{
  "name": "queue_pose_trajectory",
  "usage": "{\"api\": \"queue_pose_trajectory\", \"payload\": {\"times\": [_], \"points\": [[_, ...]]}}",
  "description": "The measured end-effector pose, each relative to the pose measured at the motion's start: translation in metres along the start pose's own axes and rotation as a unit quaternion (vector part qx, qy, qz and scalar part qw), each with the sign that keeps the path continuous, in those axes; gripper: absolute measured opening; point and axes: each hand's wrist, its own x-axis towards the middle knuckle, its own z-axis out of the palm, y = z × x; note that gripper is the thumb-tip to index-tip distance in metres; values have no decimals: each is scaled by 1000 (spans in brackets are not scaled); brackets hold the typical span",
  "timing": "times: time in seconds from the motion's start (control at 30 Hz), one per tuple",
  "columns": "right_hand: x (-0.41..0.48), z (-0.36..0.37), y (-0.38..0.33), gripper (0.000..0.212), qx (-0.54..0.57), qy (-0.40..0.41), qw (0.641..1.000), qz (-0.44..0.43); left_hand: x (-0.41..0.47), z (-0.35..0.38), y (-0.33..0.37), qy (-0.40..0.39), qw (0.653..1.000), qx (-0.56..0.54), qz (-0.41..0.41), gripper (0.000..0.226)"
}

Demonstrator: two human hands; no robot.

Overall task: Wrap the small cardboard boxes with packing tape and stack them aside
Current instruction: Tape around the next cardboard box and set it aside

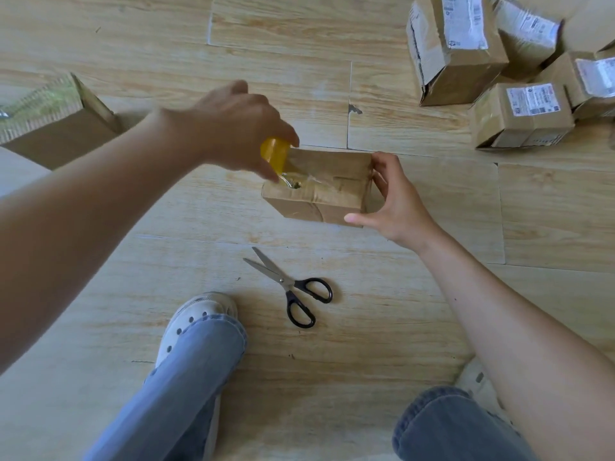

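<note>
One cardboard box (319,188) sits closed on the floor (432,311). The right hand (396,201) fingers clasp its end, and the left hand (233,128) fingers grip the tape roll (274,153) at its top. The piled boxes (522,114) have white labels too small to read.

Matt, creased cardboard box (332,184) receiving glossy translucent tape (275,153); scissors (290,285) showing metal blades, black plastic handles; floor (133,247) displaying smooth wood grain.

Box labels (532,99) — print too small to read.

Black-handled scissors (290,287) lie open on the wood-grain floor tiles (432,201), near the right-hand fingers (354,219), on the person's side. A white perforated clog (196,314) sits farther from those fingers, left of the scissors.
</note>
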Motion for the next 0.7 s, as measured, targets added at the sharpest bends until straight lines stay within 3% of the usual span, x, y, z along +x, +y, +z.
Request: {"api": "queue_pose_trajectory", "payload": {"times": [0.17, 0.3, 0.37, 0.43, 0.47, 0.53, 0.6, 0.7], "points": [[-4, 3, 10, 97, -4, 20, 1000, 23, 8, 5, 11, 31, 996, -78, -9, 66], [-27, 23, 5, 109, -108, 84, 989, 61, 16, 4, 13, 36, 996, -84, -25, 63], [-44, 35, 6, 93, -247, 170, 954, -3, 17, 4, 13, 40, 994, -91, -40, 62], [-56, 47, 11, 55, -351, 212, 907, -100, 18, 5, 13, 43, 992, -105, -51, 62], [-60, 54, 13, 37, -365, 176, 905, -133, 18, 5, 13, 44, 992, -109, -55, 62], [-69, 72, 17, 22, -368, 6, 920, -134, 20, 5, 14, 44, 990, -114, -65, 65], [-80, 92, 22, 32, -391, -150, 904, -88, 20, 4, 15, 45, 989, -123, -75, 67], [-88, 114, 27, 45, -427, -192, 882, -54, 19, 5, 15, 49, 988, -127, -76, 61]]}}
